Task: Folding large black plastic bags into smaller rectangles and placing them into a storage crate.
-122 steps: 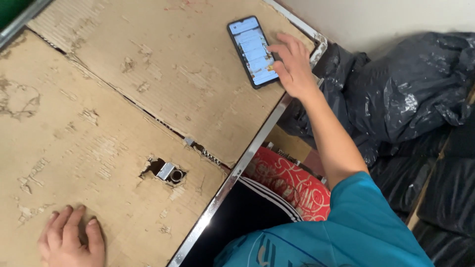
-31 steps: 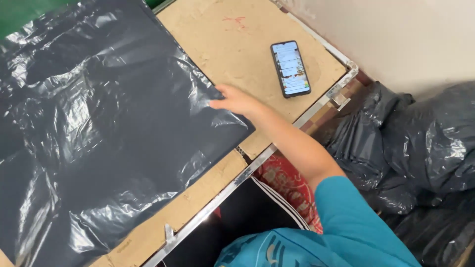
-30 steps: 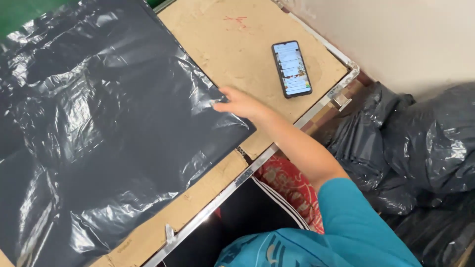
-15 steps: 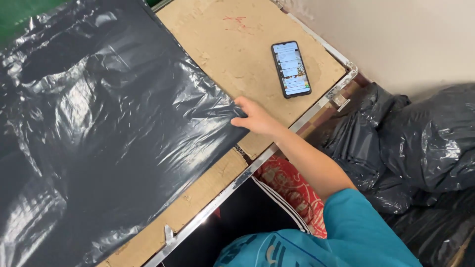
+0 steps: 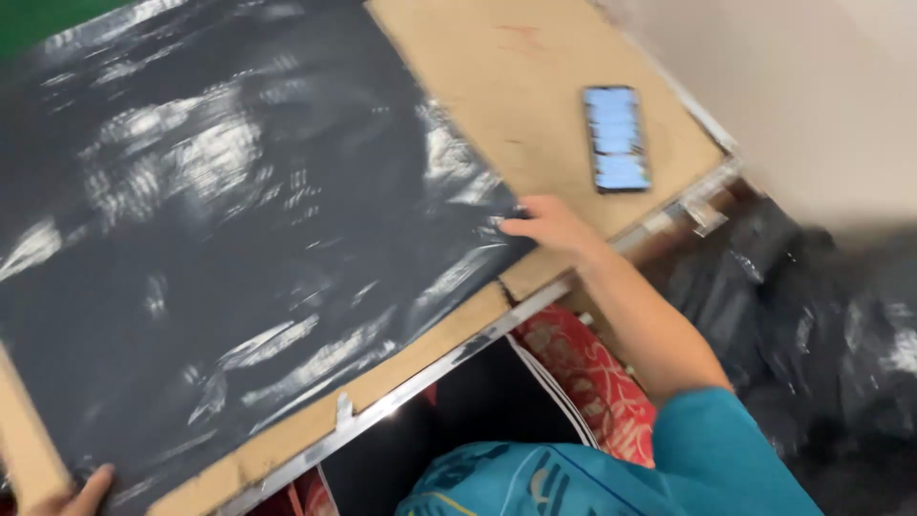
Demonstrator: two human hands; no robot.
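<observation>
Head view, the only one on record. The black plastic sheet (image 5: 239, 248) now lies spread over most of the counter (image 5: 535, 86), where a few seconds earlier the worn brown board lay bare. Over the last second the right hand (image 5: 549, 225) has slid from the middle of the sheet's right edge down to its near right corner, close to the counter's metal front rim (image 5: 420, 382). Judgement: the sheet is laid out and the work has passed to flattening and squaring its edges.

The right hand rests on that corner, fingers loosely curled and pressing down; its grip is not closed round anything. The left hand (image 5: 81, 492) shows only as fingertips at the bottom left of the frame, at the sheet's near left corner and the counter's edge. Whether that grip pinches the plastic or merely rests there cannot be told.

The picture is motion-blurred, so creases in the sheet read only as pale streaks.

Surroundings: a phone (image 5: 617, 139) with a lit screen lies face up on the bare far right part of the counter, apart from the sheet and unmoved over the last second. Filled black bags (image 5: 821, 325) are heaped on the floor to the right. A red patterned cloth (image 5: 583, 373) sits below the counter's rim, beside the person's teal sleeve (image 5: 726, 459). Nothing lies on the sheet itself; the phone is the only item near its edge.
</observation>
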